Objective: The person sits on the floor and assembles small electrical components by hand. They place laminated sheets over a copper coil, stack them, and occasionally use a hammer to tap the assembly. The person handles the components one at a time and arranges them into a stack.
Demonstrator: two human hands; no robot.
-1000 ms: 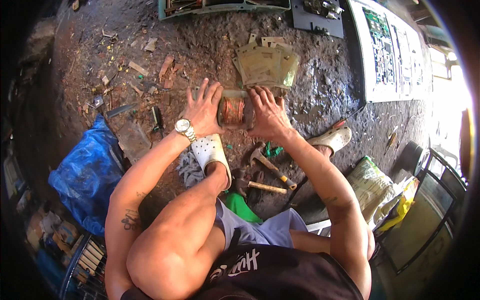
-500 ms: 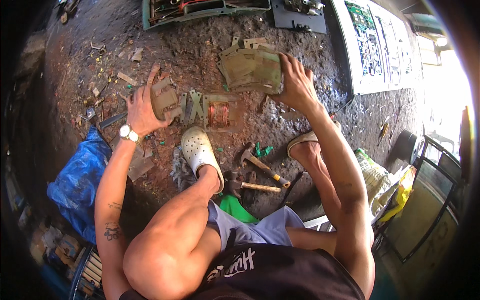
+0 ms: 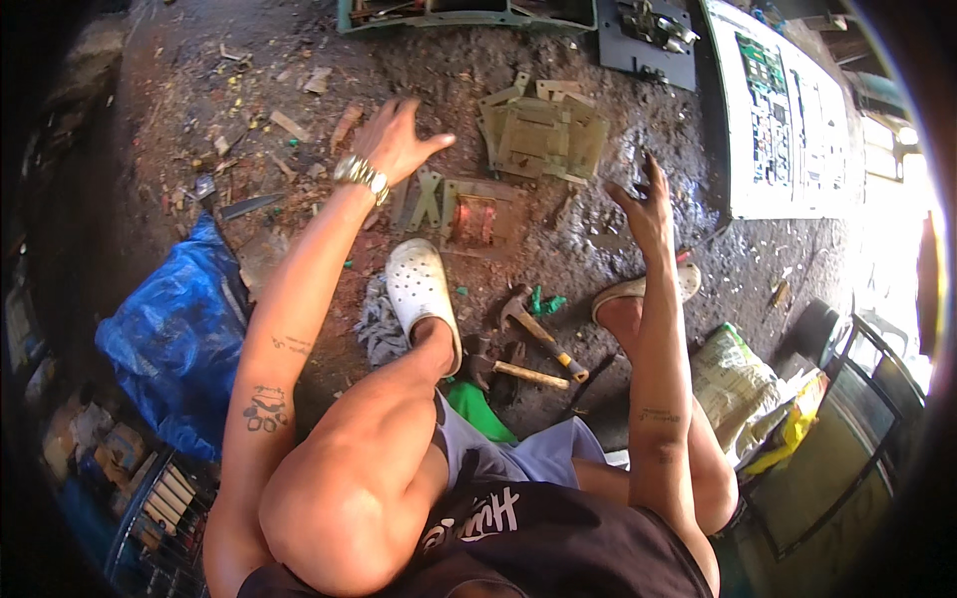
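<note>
A loose pile of flat greenish-brown metal plates lies on the dirty floor ahead of me. Nearer to my left shoe sits a copper wire coil set in a flat metal piece, and beside it are thin metal strips, some crossed. My left hand, with a watch at the wrist, hovers left of the pile, fingers spread and holding nothing. It and its wrist hide part of the floor by the strips. To the right of the pile my right hand is in the air, empty, fingers apart.
Two hammers lie between my feet. A toolbox and a dark plate with metal parts stand at the far side. A white panel with circuit boards is at right, a blue plastic bag at left.
My right hand has let go of the plate pile and drawn back toward me. My left hand has left the brown block of plates and moved right and farther away. The view has shifted.
</note>
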